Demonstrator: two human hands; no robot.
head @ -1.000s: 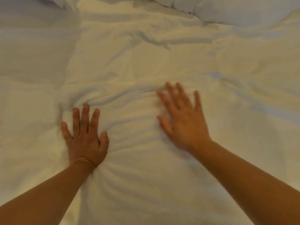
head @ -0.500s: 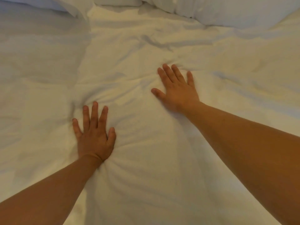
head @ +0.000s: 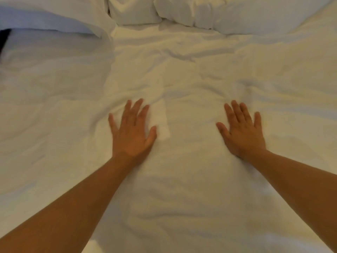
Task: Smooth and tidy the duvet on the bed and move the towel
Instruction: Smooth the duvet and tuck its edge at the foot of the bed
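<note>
Both flat palms, left hand [head: 132, 133] and right hand [head: 242, 133], slid apart across duvet [head: 191, 189].

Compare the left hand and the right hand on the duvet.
The left hand looks motion-blurred; the right hand is sharp. The left hand's fingers lie closer together, while the right hand's little finger splays out. Both lie flat, palm down, fingers straight, on the white duvet, gripping nothing.

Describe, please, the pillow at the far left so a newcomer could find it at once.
Start at the white duvet where both flat hands press, then look to the head of the bed. The far-left pillow lies flat, bluish in shadow, unlike the two creamier pillows bunched to its right.
</note>
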